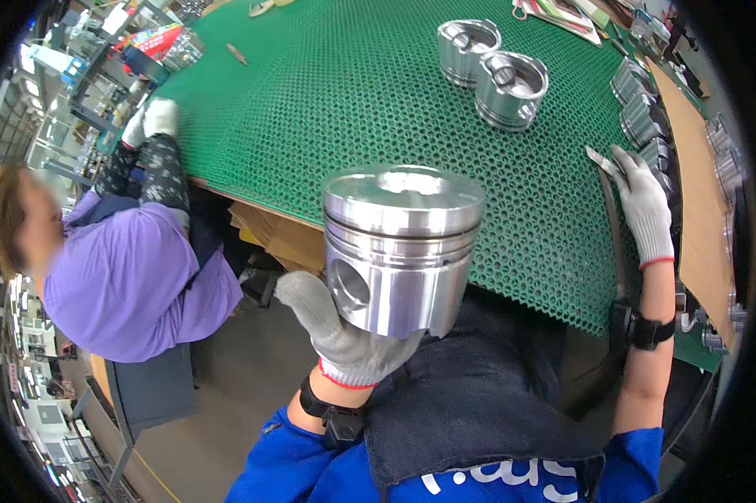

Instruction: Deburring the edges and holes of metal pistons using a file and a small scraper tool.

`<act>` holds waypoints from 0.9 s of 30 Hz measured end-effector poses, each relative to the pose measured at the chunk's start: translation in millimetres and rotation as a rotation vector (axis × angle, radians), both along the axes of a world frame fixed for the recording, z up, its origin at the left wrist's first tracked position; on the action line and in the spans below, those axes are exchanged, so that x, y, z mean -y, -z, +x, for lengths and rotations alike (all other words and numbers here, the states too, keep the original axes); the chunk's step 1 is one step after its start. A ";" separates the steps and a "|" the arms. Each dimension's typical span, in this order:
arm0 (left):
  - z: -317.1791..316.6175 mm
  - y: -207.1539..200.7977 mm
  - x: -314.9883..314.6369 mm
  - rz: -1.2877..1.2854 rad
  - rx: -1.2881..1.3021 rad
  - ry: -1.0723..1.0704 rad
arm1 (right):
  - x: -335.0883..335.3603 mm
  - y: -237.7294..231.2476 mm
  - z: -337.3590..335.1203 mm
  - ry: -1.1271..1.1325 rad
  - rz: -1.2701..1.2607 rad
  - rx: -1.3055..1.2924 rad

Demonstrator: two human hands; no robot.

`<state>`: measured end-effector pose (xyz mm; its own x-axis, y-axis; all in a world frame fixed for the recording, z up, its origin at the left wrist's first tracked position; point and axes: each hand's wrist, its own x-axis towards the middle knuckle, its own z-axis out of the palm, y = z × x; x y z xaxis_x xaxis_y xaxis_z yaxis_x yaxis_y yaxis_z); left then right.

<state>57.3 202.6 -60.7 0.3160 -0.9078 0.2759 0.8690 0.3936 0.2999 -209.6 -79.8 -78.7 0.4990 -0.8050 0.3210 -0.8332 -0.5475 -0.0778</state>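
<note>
Closest to me, in front of my chest, is a shiny metal piston, held upright with its crown on top. My left hand, in a pale knitted glove with a red hem, grips it from below. Its thumb points out to the left, and the fingers are hidden behind the piston. A round pin hole shows in the piston's side. My gloved right hand is over the right side of the bench, beside a row of pistons. A slim, pale, blade-like tool sticks out from its thumb side.
Two more pistons stand on the green perforated mat. A brown cardboard divider borders the row on the right, with further pistons beyond. At left, a co-worker in purple rests gloved hands on the bench. A small pointed tool lies far left.
</note>
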 end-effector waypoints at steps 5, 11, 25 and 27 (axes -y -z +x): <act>8.0 9.8 -10.9 -0.038 -0.131 0.137 | 10.8 0.2 -15.0 -0.003 0.185 -0.014; 4.4 13.0 -13.0 0.049 -0.337 0.195 | -0.3 -3.0 -14.8 0.132 0.381 0.063; -32.2 19.0 26.5 0.183 -0.032 0.191 | -161.0 -33.9 19.3 -0.493 0.072 0.588; -38.3 17.3 25.4 0.203 -0.078 0.214 | -161.8 -23.8 13.9 -0.455 -0.016 0.476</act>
<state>19.0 177.2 -78.0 0.1251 -0.9900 0.0648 0.9490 0.1385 0.2831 -195.7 82.1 -54.9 0.5891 -0.5404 0.6007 -0.3949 -0.8412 -0.3694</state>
